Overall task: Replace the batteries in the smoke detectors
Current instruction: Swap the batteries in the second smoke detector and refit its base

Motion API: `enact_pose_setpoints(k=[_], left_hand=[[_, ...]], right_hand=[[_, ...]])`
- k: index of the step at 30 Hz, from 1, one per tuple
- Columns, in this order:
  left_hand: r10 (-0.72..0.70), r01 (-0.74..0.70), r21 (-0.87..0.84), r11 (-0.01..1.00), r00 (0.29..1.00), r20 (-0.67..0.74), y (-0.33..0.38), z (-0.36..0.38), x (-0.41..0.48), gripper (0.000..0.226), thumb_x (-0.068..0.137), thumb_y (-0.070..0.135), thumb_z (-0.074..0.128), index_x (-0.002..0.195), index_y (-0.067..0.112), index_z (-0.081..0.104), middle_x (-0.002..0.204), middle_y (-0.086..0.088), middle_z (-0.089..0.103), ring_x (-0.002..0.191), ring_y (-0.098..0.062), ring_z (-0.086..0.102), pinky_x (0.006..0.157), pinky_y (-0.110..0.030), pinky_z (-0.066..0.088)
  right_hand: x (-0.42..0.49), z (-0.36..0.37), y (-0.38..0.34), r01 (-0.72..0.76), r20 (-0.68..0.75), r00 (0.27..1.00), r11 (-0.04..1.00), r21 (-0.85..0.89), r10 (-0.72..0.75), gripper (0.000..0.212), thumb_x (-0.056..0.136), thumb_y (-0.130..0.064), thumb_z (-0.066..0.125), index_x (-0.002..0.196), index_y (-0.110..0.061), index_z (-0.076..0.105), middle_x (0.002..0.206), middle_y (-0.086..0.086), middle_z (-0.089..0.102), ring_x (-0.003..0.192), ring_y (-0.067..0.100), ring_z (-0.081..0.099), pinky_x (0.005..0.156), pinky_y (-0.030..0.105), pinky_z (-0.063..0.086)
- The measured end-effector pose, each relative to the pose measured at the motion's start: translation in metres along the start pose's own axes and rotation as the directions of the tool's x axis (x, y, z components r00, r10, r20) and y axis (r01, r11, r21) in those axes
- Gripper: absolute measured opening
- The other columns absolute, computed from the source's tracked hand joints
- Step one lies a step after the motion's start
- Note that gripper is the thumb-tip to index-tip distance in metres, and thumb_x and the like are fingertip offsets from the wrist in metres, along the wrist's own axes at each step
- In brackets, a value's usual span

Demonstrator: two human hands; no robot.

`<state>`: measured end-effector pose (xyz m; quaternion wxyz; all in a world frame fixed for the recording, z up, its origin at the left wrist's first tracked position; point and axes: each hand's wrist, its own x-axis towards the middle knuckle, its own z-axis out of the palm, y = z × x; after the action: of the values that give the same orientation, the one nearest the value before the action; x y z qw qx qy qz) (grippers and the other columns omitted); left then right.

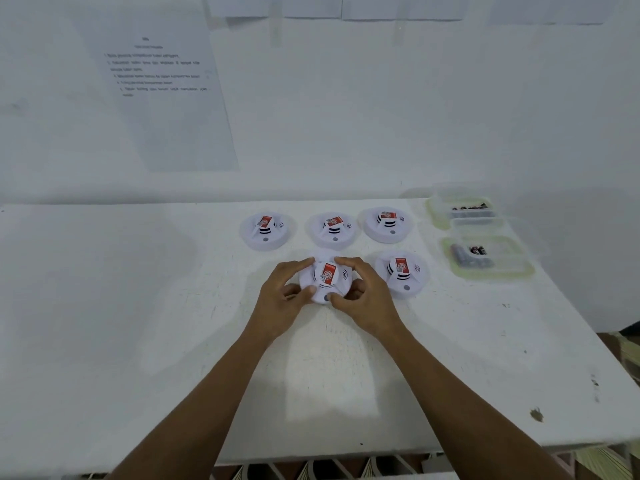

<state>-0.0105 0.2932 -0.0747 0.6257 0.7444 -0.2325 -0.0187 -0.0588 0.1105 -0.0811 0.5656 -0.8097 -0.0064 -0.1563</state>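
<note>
Four other smoke detectors [266, 231] and two clear battery tubs [528, 270] on white surface [138, 306], left hand [282, 301] and right hand [365, 296], each grip curled around the near smoke detector [325, 279] rim

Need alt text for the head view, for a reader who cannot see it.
A person's left hand and right hand grip a white smoke detector with a red label on a white table. Three more detectors lie in a row behind it and a fourth detector to its right. Two clear tubs of batteries sit at the far right.
</note>
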Motion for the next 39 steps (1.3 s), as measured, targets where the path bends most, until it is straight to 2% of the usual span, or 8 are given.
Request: enact_pose_setpoints(k=[9,15,20,24,27,32,37,39], left_hand=[[0.038,-0.037,0.047,0.998,0.999,-0.029,-0.0067,0.0015,-0.0038,0.047,0.087,0.010,0.068,0.130,0.021,0.053,0.127,-0.003,0.057,0.114,-0.006,0.057,0.085,-0.023,0.055],[0.070,-0.066,0.077,0.995,0.996,-0.048,-0.0048,0.0031,-0.0045,0.047,0.087,0.009,0.068,0.127,0.026,0.052,0.125,-0.003,0.058,0.111,0.002,0.057,0.084,-0.018,0.054],[0.089,-0.081,0.131,0.988,0.994,-0.057,-0.0050,0.0038,-0.0039,0.047,0.087,0.011,0.069,0.125,0.031,0.049,0.122,0.000,0.057,0.109,0.009,0.055,0.082,-0.007,0.047],[0.098,-0.088,0.157,0.984,0.993,-0.059,-0.0079,0.0042,-0.0041,0.045,0.084,0.028,0.065,0.124,0.041,0.047,0.123,0.009,0.056,0.113,-0.003,0.056,0.090,-0.015,0.050],[0.100,-0.088,0.164,0.983,0.992,-0.070,-0.0074,0.0058,-0.0038,0.046,0.085,0.022,0.067,0.123,0.039,0.046,0.123,0.009,0.054,0.111,0.010,0.053,0.085,-0.006,0.046],[0.103,-0.089,0.177,0.980,0.992,-0.072,-0.0068,0.0056,-0.0040,0.051,0.087,0.011,0.068,0.121,0.041,0.045,0.121,0.010,0.053,0.109,0.017,0.049,0.083,-0.001,0.041],[0.098,-0.086,0.164,0.983,0.993,-0.064,-0.0074,0.0041,-0.0086,0.043,0.084,0.039,0.064,0.122,0.052,0.048,0.117,0.032,0.055,0.112,-0.005,0.058,0.089,-0.021,0.052],[0.097,-0.083,0.174,0.981,0.992,-0.075,-0.0074,0.0045,-0.0089,0.043,0.084,0.039,0.063,0.122,0.051,0.048,0.117,0.030,0.055,0.111,0.000,0.056,0.089,-0.017,0.049]], right_hand=[[-0.0048,0.0030,0.0002,0.029,-0.026,0.999,0.999,0.021,-0.029,0.059,0.072,-0.015,0.079,0.127,-0.019,0.057,0.116,0.002,0.059,0.103,0.023,0.064,0.077,0.024,0.057],[-0.0056,0.0060,-0.0004,0.063,-0.056,0.996,0.998,-0.001,-0.063,0.061,0.070,-0.032,0.077,0.127,-0.019,0.057,0.120,0.001,0.061,0.113,0.015,0.061,0.086,0.039,0.059],[-0.0058,0.0067,0.0020,0.072,-0.066,0.995,0.997,-0.009,-0.073,0.063,0.070,-0.035,0.076,0.128,-0.016,0.058,0.120,0.000,0.061,0.114,0.016,0.060,0.087,0.042,0.058],[-0.0061,0.0071,0.0013,0.080,-0.068,0.994,0.997,-0.002,-0.080,0.064,0.070,-0.037,0.076,0.127,-0.016,0.058,0.121,0.000,0.062,0.114,0.016,0.060,0.087,0.042,0.058],[-0.0061,0.0069,0.0013,0.084,-0.070,0.994,0.996,-0.010,-0.085,0.065,0.070,-0.039,0.076,0.127,-0.015,0.058,0.121,-0.001,0.062,0.114,0.016,0.060,0.088,0.043,0.057],[-0.0072,0.0064,0.0010,0.082,-0.058,0.995,0.997,-0.007,-0.082,0.063,0.072,-0.038,0.074,0.128,-0.015,0.058,0.122,-0.002,0.062,0.115,0.014,0.060,0.088,0.041,0.058],[-0.0067,0.0036,-0.0004,0.040,-0.055,0.998,0.999,0.025,-0.038,0.045,0.084,-0.020,0.069,0.128,-0.019,0.059,0.121,-0.007,0.062,0.112,0.011,0.062,0.090,0.038,0.057],[-0.0066,0.0020,-0.0010,0.024,-0.052,0.998,0.998,0.059,-0.021,0.041,0.089,-0.012,0.067,0.128,-0.018,0.059,0.120,-0.007,0.062,0.112,0.010,0.062,0.089,0.036,0.058]])
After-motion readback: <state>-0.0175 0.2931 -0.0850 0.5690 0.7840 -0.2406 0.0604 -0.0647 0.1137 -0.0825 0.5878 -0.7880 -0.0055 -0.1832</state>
